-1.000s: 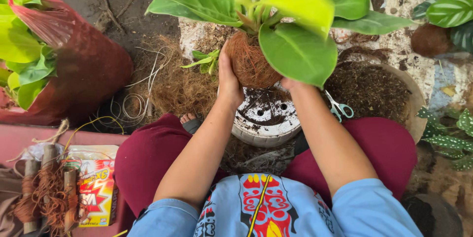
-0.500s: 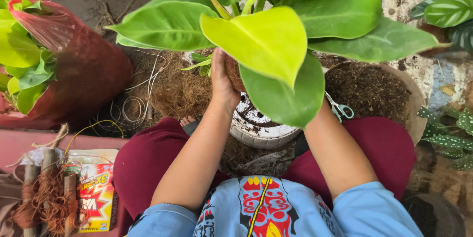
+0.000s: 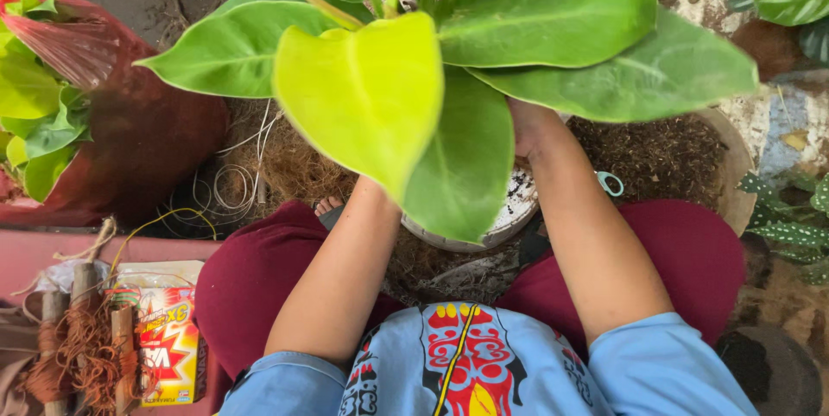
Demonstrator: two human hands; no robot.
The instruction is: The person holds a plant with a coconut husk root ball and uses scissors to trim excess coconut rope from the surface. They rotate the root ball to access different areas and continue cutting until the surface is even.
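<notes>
A plant with broad green and yellow-green leaves (image 3: 363, 96) is raised close to the camera, above a white pot (image 3: 511, 215) that sits between my knees. Both my arms reach up under the foliage. My right hand (image 3: 527, 127) shows only at its heel, pressed to the plant's base. My left forearm (image 3: 337, 269) disappears beneath the yellow leaf, which hides that hand. The root ball is covered by leaves.
A round basin of dark soil (image 3: 734, 176) lies at the right, with teal scissor handles (image 3: 610, 183) beside it. Coconut fibre (image 3: 285, 165) and a red-bagged plant (image 3: 147, 131) are at the left. A printed box (image 3: 168, 338) and fibre-wrapped sticks (image 3: 78, 338) lie near my left knee.
The plant has risen from the white pot toward the camera. Its leaves now cover the root ball and most of both hands.
</notes>
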